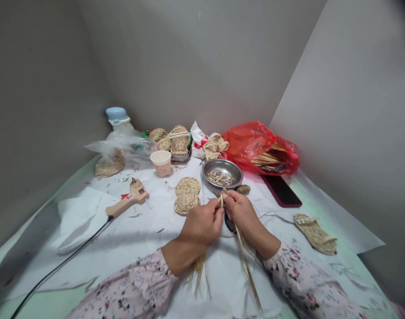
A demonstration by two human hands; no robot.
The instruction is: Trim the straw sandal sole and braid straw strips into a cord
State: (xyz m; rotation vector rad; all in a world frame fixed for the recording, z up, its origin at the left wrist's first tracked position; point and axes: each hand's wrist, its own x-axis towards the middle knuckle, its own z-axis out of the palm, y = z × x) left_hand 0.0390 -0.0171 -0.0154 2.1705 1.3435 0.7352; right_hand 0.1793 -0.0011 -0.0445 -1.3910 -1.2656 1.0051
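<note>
Pale straw strands (244,257) are pinched between both hands, close together in front of the metal bowl. My left hand (204,221) is closed, with fingertips on the strands, and loose straw ends hang below its wrist. From the other side, my right hand (240,210) pinches the same strands near their top, and long ends trail down beneath it. Just left of the hands lies a flat woven straw sole (187,195), shaped like a figure eight. A dark object (229,223), partly hidden by my right hand, rests on the paper under the fingers.
The metal bowl (222,172) holds straw scraps. To the left lie a glue gun (129,199) and a paper cup (161,163). On the right are a phone (282,190), a small woven slipper (315,234) and a red plastic bag (255,144) of straw. Walls enclose the table.
</note>
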